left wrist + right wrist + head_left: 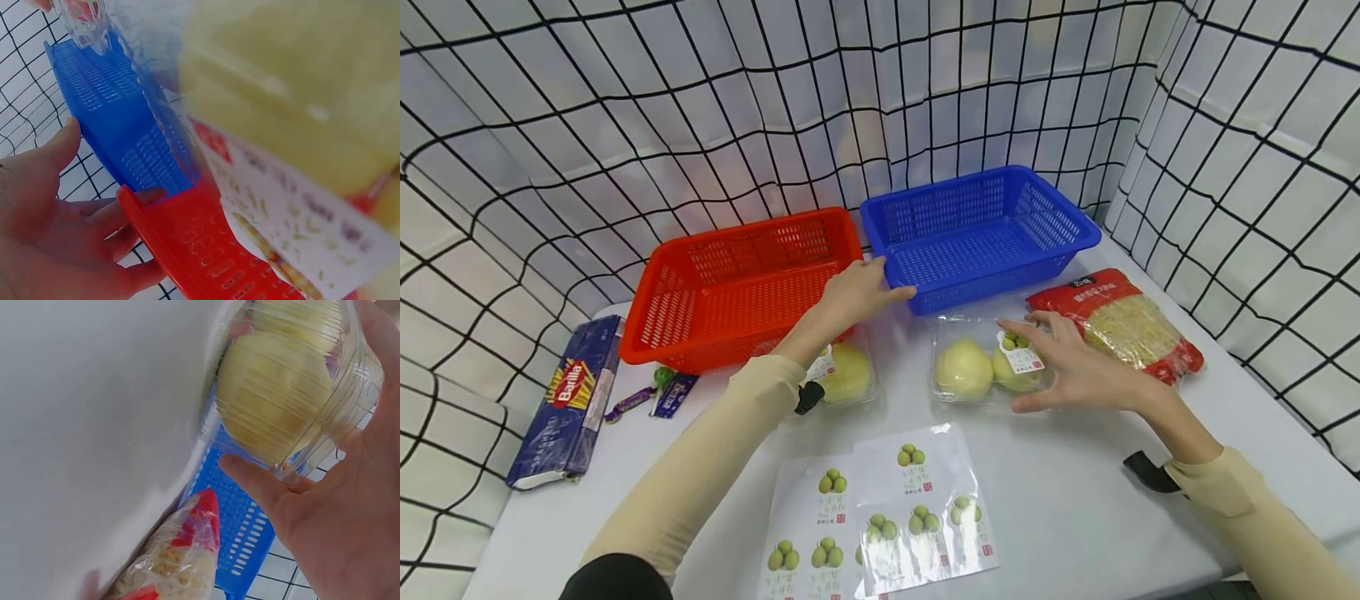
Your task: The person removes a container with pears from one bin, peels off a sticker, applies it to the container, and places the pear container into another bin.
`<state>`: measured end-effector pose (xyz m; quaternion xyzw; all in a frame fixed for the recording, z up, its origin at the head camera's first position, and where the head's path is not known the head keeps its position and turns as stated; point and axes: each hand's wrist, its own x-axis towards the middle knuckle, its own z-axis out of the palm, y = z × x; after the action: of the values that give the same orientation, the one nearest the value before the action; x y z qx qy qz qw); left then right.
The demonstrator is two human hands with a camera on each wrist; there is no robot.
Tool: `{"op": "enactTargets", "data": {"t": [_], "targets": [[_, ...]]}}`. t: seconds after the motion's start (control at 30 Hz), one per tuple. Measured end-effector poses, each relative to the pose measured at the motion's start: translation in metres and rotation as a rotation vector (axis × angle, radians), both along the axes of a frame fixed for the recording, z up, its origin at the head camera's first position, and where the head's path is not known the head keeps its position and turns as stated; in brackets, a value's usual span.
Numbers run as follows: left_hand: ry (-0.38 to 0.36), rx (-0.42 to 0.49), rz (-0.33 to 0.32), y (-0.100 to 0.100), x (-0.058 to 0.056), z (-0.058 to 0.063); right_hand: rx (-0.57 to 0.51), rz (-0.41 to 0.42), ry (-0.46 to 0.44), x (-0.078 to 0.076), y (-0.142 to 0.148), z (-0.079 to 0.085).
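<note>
A clear plastic fruit box (964, 368) holds round, pale yellow-green fruit under a label. My right hand (1067, 362) spans its right end, thumb along the near side and fingers over the far edge. The right wrist view shows this fruit box (272, 394) close by the thumb. My left hand (859, 292) reaches to where the red basket (760, 292) and blue basket (977, 242) meet. In the left wrist view its fingers pass behind the red rim, while the thumb lies beside the blue basket (119, 106). Under the left wrist sits a second fruit box (850, 375).
A red-ended bag of pasta (1120, 325) lies on the right. At left are a blue Barilla box (568, 400) and small wrapped sweets (673, 393). Overlapping sticker sheets (925, 508) lie in front. Black netting (850, 108) hangs around the table.
</note>
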<state>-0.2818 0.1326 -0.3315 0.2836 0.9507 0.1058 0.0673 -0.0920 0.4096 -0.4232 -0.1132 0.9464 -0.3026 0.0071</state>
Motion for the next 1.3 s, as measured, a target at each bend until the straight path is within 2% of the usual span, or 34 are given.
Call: {"op": "enactTargets", "data": {"t": [0.1,0.23,0.43,0.53,0.83,1.13,1.3], "targets": [[-0.016,0.003,-0.007,0.0,0.001,0.0,0.003,-0.019,0.005,0.007,0.0,-0.001],[-0.021,-0.011,0.005,0.0,0.001,0.001,-0.045,-0.015,-0.016,0.012,0.001,-0.004],[-0.024,-0.028,0.03,-0.001,0.0,0.003,-0.215,0.031,-0.091,0.012,0.011,-0.006],[-0.028,-0.026,0.031,-0.002,-0.001,0.003,-0.264,0.041,-0.125,0.012,0.014,-0.009],[-0.046,-0.023,0.01,-0.003,-0.001,0.003,-0.256,0.025,-0.105,0.013,0.009,-0.019],[-0.051,-0.035,0.014,-0.004,0.0,0.003,-0.317,0.013,-0.141,0.01,0.007,-0.018],[-0.052,-0.033,0.015,-0.003,-0.001,0.004,-0.385,0.018,-0.153,0.007,0.006,-0.02]]}}
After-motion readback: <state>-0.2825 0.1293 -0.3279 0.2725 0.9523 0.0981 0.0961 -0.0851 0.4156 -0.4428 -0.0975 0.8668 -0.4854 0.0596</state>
